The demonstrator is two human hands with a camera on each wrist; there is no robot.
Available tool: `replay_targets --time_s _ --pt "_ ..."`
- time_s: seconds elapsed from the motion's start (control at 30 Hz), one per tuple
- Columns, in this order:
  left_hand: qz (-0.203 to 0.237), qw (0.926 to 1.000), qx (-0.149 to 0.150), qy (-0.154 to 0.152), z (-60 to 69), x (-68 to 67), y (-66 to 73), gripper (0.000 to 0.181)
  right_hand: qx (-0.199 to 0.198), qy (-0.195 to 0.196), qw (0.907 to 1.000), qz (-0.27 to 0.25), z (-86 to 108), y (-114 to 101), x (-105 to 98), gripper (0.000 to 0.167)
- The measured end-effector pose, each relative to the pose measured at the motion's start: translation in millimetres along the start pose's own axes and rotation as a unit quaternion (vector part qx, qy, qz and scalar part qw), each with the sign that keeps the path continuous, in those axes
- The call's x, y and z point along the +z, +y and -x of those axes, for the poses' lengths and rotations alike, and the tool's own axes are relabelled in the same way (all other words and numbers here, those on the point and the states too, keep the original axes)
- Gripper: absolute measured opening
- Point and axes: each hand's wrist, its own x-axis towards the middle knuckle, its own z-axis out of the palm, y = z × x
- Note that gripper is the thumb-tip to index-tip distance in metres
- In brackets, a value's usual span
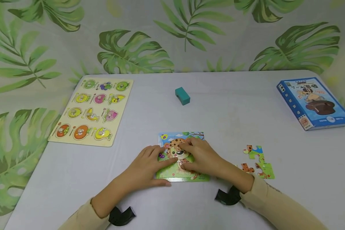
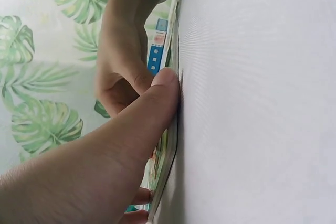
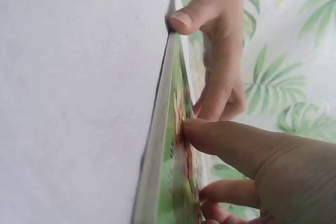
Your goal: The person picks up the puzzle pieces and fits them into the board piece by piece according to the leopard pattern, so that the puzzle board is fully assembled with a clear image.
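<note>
A jigsaw puzzle board (image 1: 166, 175) with a spotted leopard picture lies in the middle of the white table. My left hand (image 1: 146, 166) rests at its left side, thumb by the near edge and index finger reaching over the picture. In the left wrist view, the left thumb (image 2: 167, 85) touches the board's edge. My right hand (image 1: 202, 156) lies over the right half, its thumb and fingertips touching the picture. The right wrist view shows the right thumb (image 3: 202, 129) pressing on the surface. Several loose puzzle pieces (image 1: 265, 171) lie right of the board, partly behind the right forearm.
At the back left lies a wooden fruit peg board (image 1: 96, 131). A teal block (image 1: 182, 95) sits behind the puzzle. To the back right is a blue box (image 1: 319, 102) with a hat picture. Leaf-patterned cloth (image 1: 138, 54) hangs behind the table.
</note>
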Motion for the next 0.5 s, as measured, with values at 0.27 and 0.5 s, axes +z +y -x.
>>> replay_targets --time_s 0.27,0.5 --pt "0.022 0.9996 0.013 -0.014 -2.9 -2.5 0.5 0.07 0.011 -0.036 0.9992 0.007 5.4 2.1 -3.5 0.066" --pt "0.045 0.9988 0.016 -0.003 -3.5 1.2 -1.4 0.07 0.028 -0.057 0.9945 -0.083 18.3 8.4 -8.5 0.075"
